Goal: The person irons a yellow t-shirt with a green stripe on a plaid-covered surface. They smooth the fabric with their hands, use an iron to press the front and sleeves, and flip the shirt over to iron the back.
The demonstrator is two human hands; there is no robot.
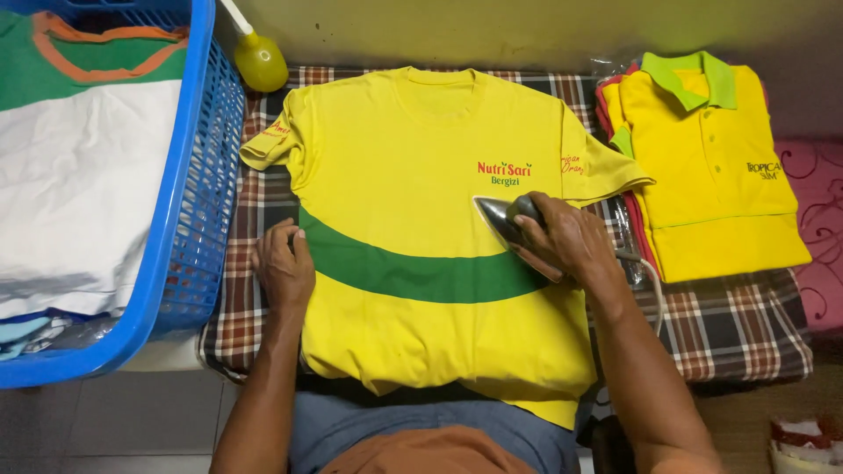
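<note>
The yellow T-shirt [413,263] lies spread flat on the plaid cloth [729,325], left hand [284,263] pressed open on its edge, right hand [566,241] clasped around the iron [502,218] at chest level, so pressing appears partway, the lower body apparently remaining.

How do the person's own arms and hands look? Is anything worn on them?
Both forearms are bare, with no sleeves in view. The left hand and the right hand carry no gloves, and no watch, bracelet or ring is visible.

Right hand [569,239] presses iron [502,219] on yellow shirt [413,158].
</note>
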